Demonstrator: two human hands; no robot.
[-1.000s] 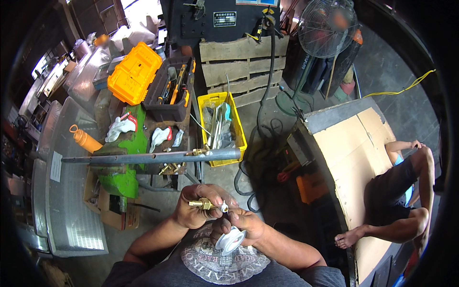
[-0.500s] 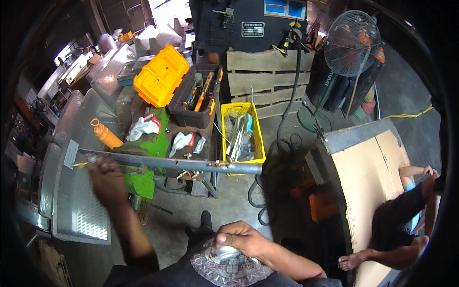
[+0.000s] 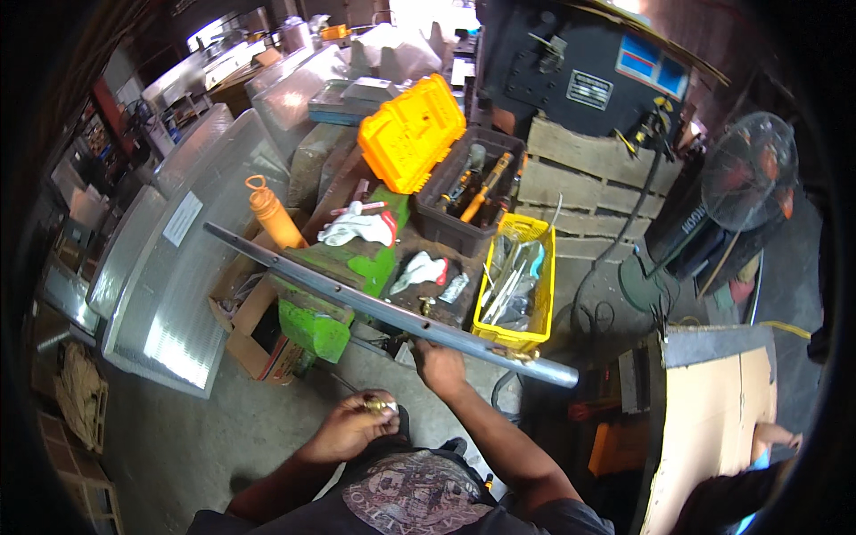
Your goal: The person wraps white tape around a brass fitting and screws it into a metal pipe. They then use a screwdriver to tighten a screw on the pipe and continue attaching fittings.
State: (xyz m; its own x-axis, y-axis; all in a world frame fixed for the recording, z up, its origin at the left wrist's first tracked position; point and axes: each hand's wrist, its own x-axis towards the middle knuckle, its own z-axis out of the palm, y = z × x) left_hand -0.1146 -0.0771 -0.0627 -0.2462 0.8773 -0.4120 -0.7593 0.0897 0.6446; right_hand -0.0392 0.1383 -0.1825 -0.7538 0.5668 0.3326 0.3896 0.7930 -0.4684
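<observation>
Since half a second ago, the right hand [image 3: 439, 364] has risen to grip the long steel pipe [image 3: 383, 308], fingers wrapped under it right of the green vise [image 3: 334, 267]. Left hand [image 3: 352, 426] pinches a small brass fitting [image 3: 377, 406] near the lap. Pipe looks heavy, rigid, smooth; best held near the vise. Its free ends overhang, with open floor near-left.
</observation>
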